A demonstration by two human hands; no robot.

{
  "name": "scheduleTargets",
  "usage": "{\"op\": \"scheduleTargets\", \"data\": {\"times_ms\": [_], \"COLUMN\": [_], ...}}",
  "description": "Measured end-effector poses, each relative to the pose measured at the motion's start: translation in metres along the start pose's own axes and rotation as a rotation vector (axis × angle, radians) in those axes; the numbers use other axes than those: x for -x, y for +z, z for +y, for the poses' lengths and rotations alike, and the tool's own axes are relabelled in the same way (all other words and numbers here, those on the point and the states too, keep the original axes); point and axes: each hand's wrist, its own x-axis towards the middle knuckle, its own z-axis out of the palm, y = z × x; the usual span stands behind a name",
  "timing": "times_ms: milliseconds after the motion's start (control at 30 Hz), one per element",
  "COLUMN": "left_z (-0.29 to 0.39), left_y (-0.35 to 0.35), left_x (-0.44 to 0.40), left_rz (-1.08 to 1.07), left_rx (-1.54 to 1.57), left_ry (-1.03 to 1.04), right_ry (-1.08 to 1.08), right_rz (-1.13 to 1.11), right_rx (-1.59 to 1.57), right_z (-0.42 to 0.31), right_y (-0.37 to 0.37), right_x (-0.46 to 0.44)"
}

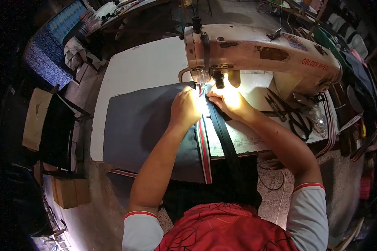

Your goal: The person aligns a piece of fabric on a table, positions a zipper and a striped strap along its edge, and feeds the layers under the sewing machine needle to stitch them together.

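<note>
Grey fabric [146, 125] lies on the white table, with a red, white and dark striped trim [204, 146] along its right edge. My left hand [186, 106] rests on the fabric's upper right corner, fingers bent together at the trim, just below the needle area of the sewing machine [255, 50]. A long dark zipper strip [223, 134] runs from near the needle down over the table's front edge. At its upper end, my right hand [229, 100] has its fingers pinched on the strip. Bright lamp light washes out both hands' fingertips.
Black-handled scissors [295, 119] lie on the table right of my right hand. More striped trim [331, 125] hangs at the right edge. A chair [50, 125] and a cardboard box [71, 192] stand at the left. Part of the white table [144, 62] shows behind the fabric.
</note>
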Motion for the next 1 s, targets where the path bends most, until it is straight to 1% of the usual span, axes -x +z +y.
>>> {"op": "scheduleTargets", "data": {"times_ms": [133, 200, 267, 300, 367, 433, 500, 533, 600, 633, 667, 700, 733, 800, 833, 1000], "left_z": [0.005, 0.003, -0.003, -0.002, 0.001, 0.001, 0.0, 0.0, 0.0, 0.003, 0.004, 0.004, 0.002, -0.001, -0.002, -0.003], "left_y": [-0.006, -0.005, -0.003, -0.003, -0.004, -0.004, -0.004, -0.003, -0.004, -0.007, -0.009, -0.008, -0.007, -0.004, -0.003, -0.003], "left_x": [-0.001, -0.002, -0.002, -0.001, -0.001, -0.001, -0.002, -0.002, -0.002, -0.002, -0.002, -0.001, 0.0, -0.002, -0.002, -0.003], "left_rz": [-0.04, -0.047, -0.025, -0.027, -0.023, -0.039, -0.054, -0.049, -0.042, -0.066, -0.089, -0.05, -0.052, -0.062, -0.065, -0.073], "left_rx": [-0.005, -0.004, 0.009, 0.009, 0.02, 0.007, -0.006, -0.007, -0.007, -0.003, 0.0, 0.016, 0.018, -0.015, -0.016, -0.026], "left_ry": [-0.006, -0.021, 0.053, 0.053, 0.007, 0.007, 0.004, -0.005, -0.019, -0.017, -0.015, -0.011, -0.016, -0.001, 0.004, 0.015], "right_ry": [-0.033, -0.113, -0.117, -0.123, -0.091, -0.063, -0.093, -0.096, -0.056, -0.058, 0.033, 0.127, 0.129, -0.058, -0.093, -0.093], "right_rz": [0.019, 0.024, -0.011, -0.046, -0.052, -0.057, -0.102, -0.105, -0.221, -0.226, -0.391, -0.556, -0.561, -0.64, -0.546, -0.528], "right_rx": [-0.002, 0.39, 0.453, 0.515, 0.501, 0.487, 0.697, 0.697, 0.715, 0.715, 0.716, 0.713, 0.71, 0.76, 0.766, 0.741], "right_z": [-0.018, -0.03, -0.038, -0.04, -0.035, -0.039, -0.052, -0.061, -0.087, -0.105, -0.124, -0.134, -0.131, -0.122, -0.123, -0.128], "right_y": [0.001, 0.001, 0.0, -0.001, 0.001, -0.001, -0.008, -0.013, -0.026, -0.034, -0.041, -0.044, -0.041, -0.034, -0.028, -0.015], "right_x": [-0.001, -0.001, -0.005, -0.006, -0.005, -0.005, 0.0, 0.004, 0.016, 0.023, 0.029, 0.036, 0.043, 0.059, 0.063, 0.062]}}
